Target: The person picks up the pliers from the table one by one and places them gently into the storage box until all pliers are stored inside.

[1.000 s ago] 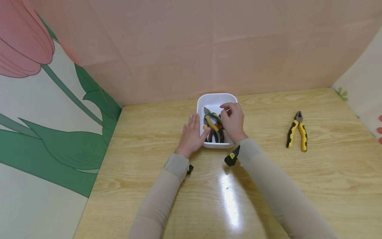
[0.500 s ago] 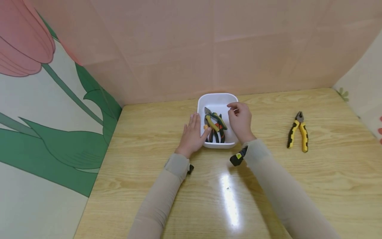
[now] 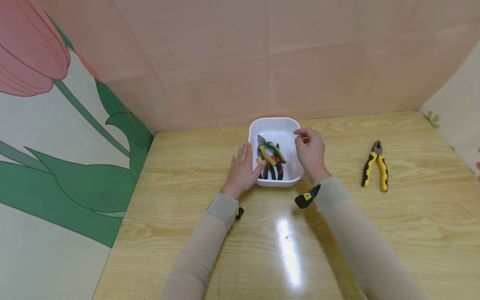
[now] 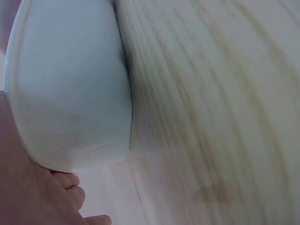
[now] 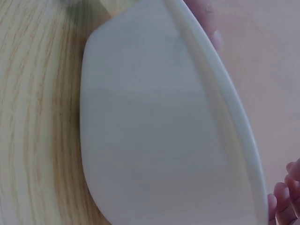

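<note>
Flat along the left side of a white plastic tub (image 3: 274,182) lies my left hand (image 3: 240,171), fingers straight and thumb reaching over the rim. Pliers with yellow-and-green handles (image 3: 267,155) lie inside on top of other tools with dark handles (image 3: 273,171) and orange-red parts; the lower ones are partly hidden. My right hand (image 3: 312,152) hovers at the tub's right rim, fingers loosely bent, with nothing between them. Whether it touches the rim I cannot tell. In the left wrist view the tub's wall (image 4: 70,89) stands beside the hand.
Yellow-and-black pliers (image 3: 376,166) lie on the wooden table (image 3: 180,166) at the right, handles spread toward me. Behind the tub rises a pinkish wall covering (image 3: 210,75). A wall with a painted tulip (image 3: 33,46) borders the left side.
My right hand has moved right, from over the tools to the tub's right rim, uncovering more of the tub's inside. The left hand has stayed in place.
</note>
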Demonstrator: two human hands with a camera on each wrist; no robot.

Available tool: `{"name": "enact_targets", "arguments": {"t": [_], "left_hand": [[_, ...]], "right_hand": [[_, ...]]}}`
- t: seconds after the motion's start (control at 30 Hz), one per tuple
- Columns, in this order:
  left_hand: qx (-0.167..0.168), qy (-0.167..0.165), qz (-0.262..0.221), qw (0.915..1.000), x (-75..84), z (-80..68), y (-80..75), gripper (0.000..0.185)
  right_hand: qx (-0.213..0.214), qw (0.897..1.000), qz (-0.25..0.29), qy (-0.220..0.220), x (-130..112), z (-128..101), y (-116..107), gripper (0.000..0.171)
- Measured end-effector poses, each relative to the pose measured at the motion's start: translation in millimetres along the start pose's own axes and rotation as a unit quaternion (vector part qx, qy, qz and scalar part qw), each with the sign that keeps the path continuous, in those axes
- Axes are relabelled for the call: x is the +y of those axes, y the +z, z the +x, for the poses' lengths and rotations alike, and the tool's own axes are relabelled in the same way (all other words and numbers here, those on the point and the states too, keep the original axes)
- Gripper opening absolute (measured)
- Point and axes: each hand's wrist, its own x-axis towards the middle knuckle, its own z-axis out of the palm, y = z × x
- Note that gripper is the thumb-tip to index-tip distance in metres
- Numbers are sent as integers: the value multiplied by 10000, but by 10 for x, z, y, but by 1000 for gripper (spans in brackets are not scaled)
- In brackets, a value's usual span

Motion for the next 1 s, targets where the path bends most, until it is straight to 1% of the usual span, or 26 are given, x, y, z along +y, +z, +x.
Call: {"name": "enact_targets", "arguments": {"t": [0.27, 0.43, 0.63, 0.83, 1.0], "left_hand": [[-29, -28, -3, 10000, -3, 6, -1, 83], [-42, -30, -27, 10000, -6, 8, 0, 83], [-57, -43, -55, 10000, -6, 9, 5, 83], [-47, -25, -49, 10000, -15, 12, 11, 83], [-55, -42, -68, 10000, -8, 9, 9, 83]], "right_hand": [[45, 9998, 108, 150, 1, 41, -127, 30], [-2, 9998, 98, 185, 6, 69, -209, 30], [-44, 9997, -21, 239, 20, 90, -329, 30], [-112, 9985, -81, 524, 44, 120, -458, 32], [-173, 9969, -388, 657, 88, 166, -566, 34]]}}
